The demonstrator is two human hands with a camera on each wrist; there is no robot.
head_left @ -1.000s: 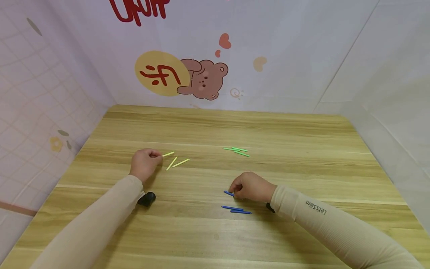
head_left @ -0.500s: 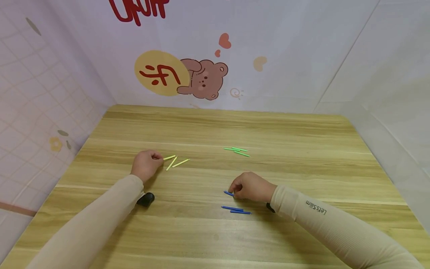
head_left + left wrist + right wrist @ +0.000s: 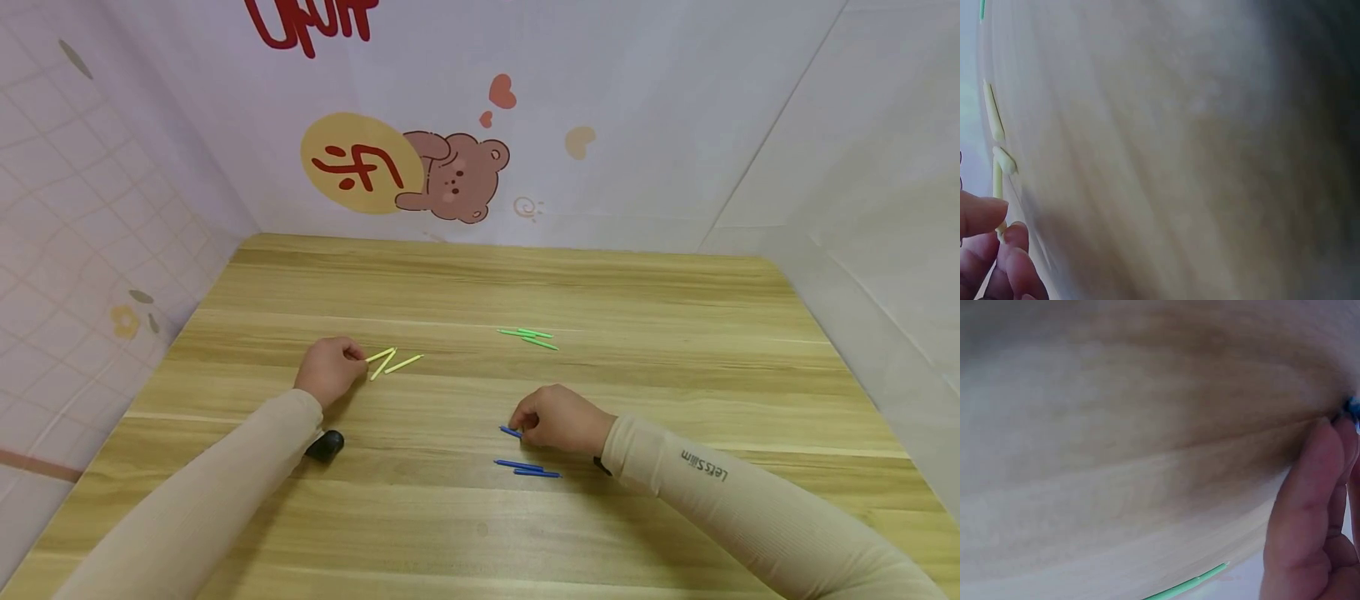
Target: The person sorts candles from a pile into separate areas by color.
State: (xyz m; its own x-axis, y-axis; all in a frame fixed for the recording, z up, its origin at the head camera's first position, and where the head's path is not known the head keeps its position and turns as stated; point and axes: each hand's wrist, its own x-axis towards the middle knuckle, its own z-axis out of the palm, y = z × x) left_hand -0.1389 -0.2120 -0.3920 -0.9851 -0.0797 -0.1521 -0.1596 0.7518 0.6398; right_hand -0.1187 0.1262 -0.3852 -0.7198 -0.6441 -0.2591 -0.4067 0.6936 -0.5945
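Note:
My left hand pinches one end of a thin yellow stick, slim like a small candle, between thumb and fingers. Its far end meets the top of a second yellow stick, while a third yellow stick lies slanted just right of them. In the left wrist view the held yellow stick points away from the fingertips. My right hand pinches a thin blue stick low over the table; the fingers hide part of it. Two more blue sticks lie nearly parallel in front of that hand.
Several green sticks lie in a loose group farther back on the wooden table. Printed white cloth walls rise at the back and both sides. A black wrist device sits below my left wrist.
My left hand has moved slightly right and toward me, bringing the held yellow stick's far end to the top of the second one. The right hand and its blue stick have barely moved.

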